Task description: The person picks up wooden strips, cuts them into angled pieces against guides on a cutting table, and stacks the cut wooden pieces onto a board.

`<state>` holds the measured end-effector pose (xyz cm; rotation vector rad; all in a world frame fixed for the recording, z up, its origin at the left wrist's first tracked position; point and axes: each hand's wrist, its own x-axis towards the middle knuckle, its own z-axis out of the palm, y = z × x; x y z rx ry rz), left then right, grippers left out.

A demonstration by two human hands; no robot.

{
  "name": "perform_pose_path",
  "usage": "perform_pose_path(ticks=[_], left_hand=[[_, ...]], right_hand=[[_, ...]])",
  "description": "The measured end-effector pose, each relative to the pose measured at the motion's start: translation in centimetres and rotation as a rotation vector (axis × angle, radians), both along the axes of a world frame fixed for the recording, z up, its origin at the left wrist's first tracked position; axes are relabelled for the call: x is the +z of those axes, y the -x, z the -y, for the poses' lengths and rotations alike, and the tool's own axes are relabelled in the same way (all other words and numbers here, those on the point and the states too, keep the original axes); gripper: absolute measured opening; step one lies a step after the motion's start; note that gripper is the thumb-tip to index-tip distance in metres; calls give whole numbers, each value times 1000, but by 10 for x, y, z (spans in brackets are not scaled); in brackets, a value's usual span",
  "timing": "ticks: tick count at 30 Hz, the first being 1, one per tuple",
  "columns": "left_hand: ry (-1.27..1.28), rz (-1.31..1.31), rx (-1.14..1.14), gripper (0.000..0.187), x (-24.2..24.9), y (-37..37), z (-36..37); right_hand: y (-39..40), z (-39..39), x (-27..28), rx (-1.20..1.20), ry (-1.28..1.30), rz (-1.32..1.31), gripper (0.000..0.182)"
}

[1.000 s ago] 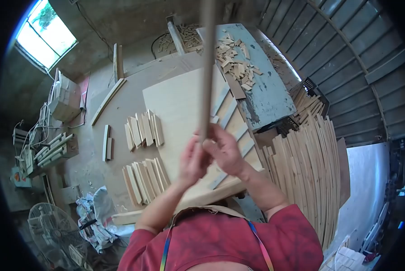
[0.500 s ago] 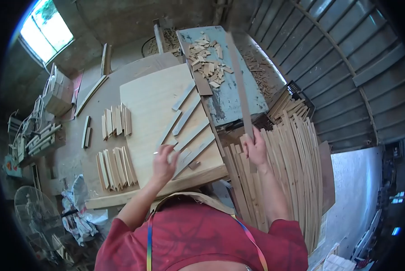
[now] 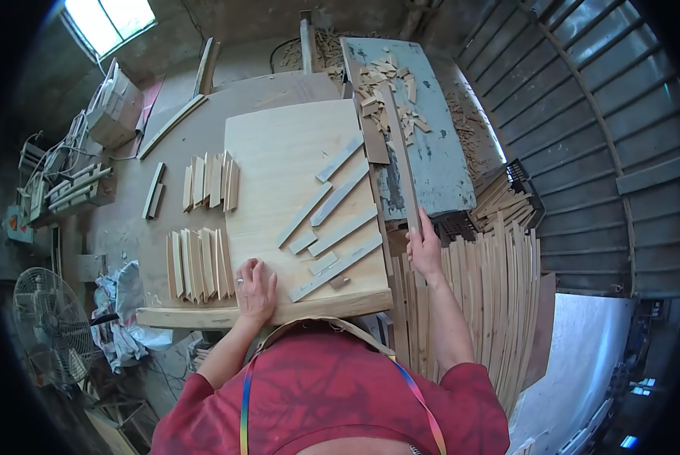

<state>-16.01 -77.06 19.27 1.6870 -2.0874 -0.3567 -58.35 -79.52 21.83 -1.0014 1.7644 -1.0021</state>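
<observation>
My right hand is closed around the lower end of a long wooden strip, which points away from me past the right edge of the board. My left hand rests on the near edge of the pale wooden board, fingers together loosely and nothing seen in them. On the board's right half lie several slanted grey-faced wood pieces, with small offcut blocks between them. Just left of my left hand stands a row of short angled wood pieces.
A second row of cut pieces stands farther back. Beyond the strip, a worn blue-painted table carries scattered offcuts. Many long strips are stacked at my right. A fan stands at the lower left.
My left hand has come down from above the grey-faced pieces to the board's near left edge. The strip in my right hand has dropped lower. The view has shifted.
</observation>
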Motion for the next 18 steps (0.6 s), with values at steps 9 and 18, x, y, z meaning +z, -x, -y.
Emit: perform_pose_path(ticks=[9, 18], left_hand=[[-25, -33, 24, 38, -3, 0, -3], [-9, 2, 9, 36, -1, 5, -4]], right_hand=[[-4, 16, -14, 62, -53, 101, 60], [25, -4, -50, 28, 150, -467, 57]])
